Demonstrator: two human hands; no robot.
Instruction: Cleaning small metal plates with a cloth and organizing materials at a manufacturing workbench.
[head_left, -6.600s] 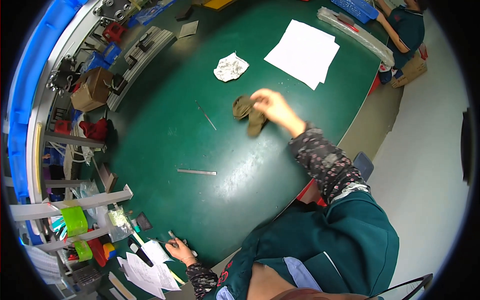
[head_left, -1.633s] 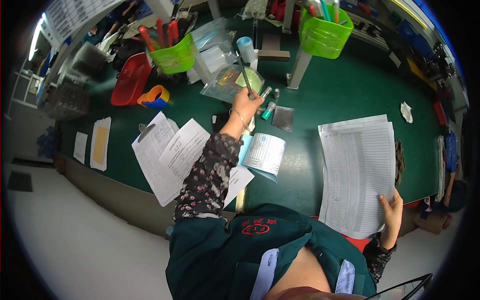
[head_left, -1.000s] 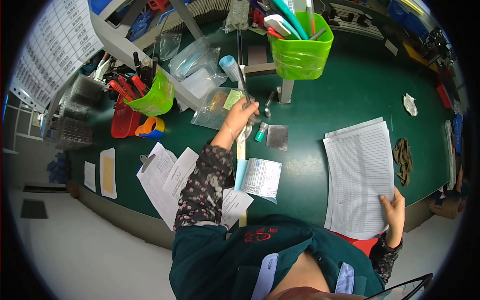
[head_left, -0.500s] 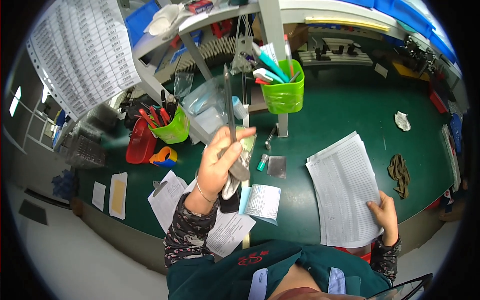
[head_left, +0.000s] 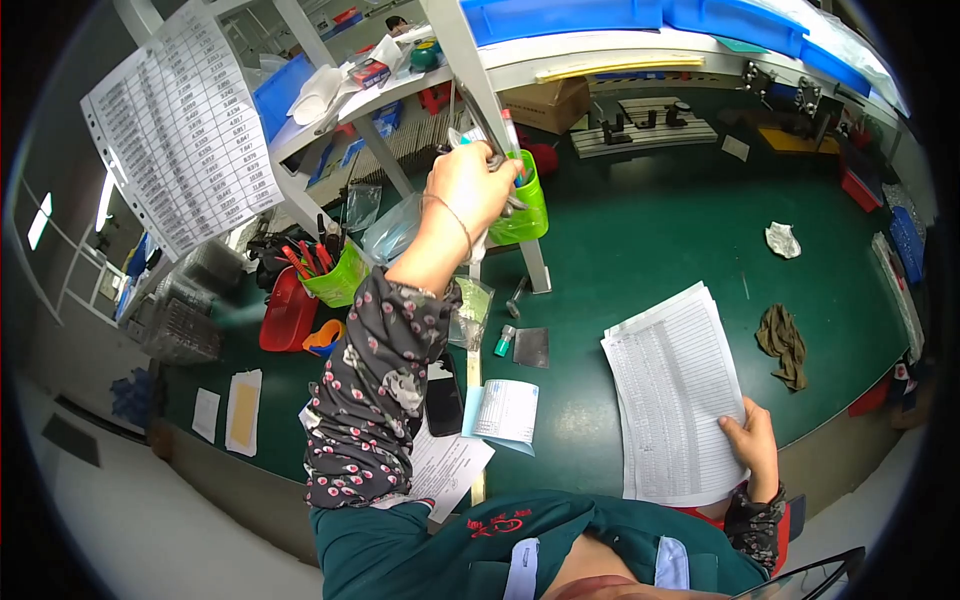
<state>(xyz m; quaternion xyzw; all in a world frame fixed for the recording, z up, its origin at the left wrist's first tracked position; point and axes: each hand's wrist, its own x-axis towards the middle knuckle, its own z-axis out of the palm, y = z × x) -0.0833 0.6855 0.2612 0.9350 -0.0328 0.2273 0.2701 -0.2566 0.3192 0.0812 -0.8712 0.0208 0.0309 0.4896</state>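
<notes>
My left hand (head_left: 468, 190) is raised at the light-green pen holder (head_left: 520, 215) fixed on the white post. Its fingers are closed round a long grey metal tool, mostly hidden by the hand; part of it shows beside the fingers. Something white, like a cloth, shows below the wrist. My right hand (head_left: 755, 447) grips the lower right edge of a stack of printed sheets (head_left: 670, 400), thumb on top. Between the arms lie a folded light-blue booklet (head_left: 505, 412), a black phone (head_left: 443, 402), a small green-capped bottle (head_left: 504, 341) and a dark square plate (head_left: 531, 347).
Left stand a second green holder (head_left: 338, 278) with red-handled tools, a red bin (head_left: 288, 310) and an orange-blue tape ring (head_left: 325, 337). A printed list (head_left: 185, 130) hangs upper left. A brown rag (head_left: 782, 345) and crumpled white paper (head_left: 782, 240) lie right. Blue trays (head_left: 560, 20) line the shelf.
My left hand has moved up and away from me, from above the table to the pen holder, with the grey tool. My right hand still holds the papers. The view has shifted slightly.
</notes>
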